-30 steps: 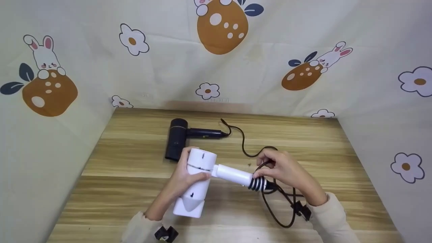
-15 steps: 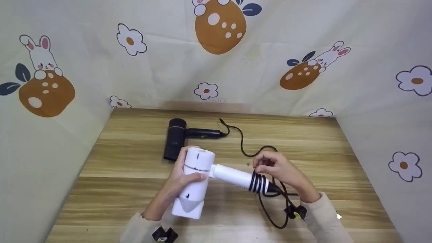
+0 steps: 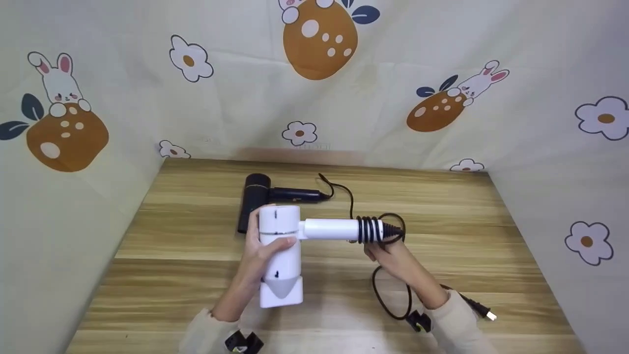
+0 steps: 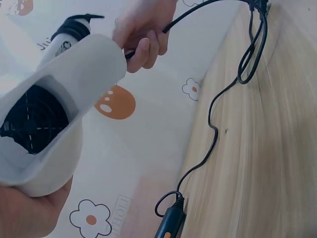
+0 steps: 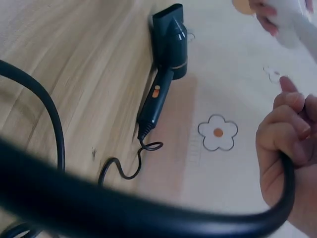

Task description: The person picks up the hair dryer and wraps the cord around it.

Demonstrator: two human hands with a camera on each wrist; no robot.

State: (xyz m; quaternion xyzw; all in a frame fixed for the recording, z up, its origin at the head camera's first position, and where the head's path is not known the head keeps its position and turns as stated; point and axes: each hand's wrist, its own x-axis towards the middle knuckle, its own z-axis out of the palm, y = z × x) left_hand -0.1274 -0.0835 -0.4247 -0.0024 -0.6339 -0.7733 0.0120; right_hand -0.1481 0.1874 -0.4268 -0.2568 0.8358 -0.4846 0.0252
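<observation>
A: So where was the white dryer (image 3: 281,258)?

B: In the left hand (image 3: 254,255), above the table (image 3: 196,206). Thumb curled over the front, hand wrapped on the body. The other fingers were mostly hidden, so don't ask me exactly how they sat.

A: And the right hand (image 3: 391,256)? Head view was no help, the handle end (image 3: 331,229) covered its fingertips.

B: Yeah, the wrist cams sorted that: fingers curled tight round the cord (image 3: 366,230). Some of it was coiled on the handle too.

A: Right wrist cam was rough though. Blurry cord across the bottom, white dryer chopped off up in the corner.

B: True, but it got the black dryer (image 3: 258,194) whole, orange switch (image 5: 156,91) included. From the head, its lower body was partly blocked.

A: Left wrist cam?

B: Showed the dark grille (image 4: 32,119) down the nozzle, which the head view didn't. Head view did catch the plug (image 3: 484,310) beside the right sleeve (image 3: 449,322).
</observation>
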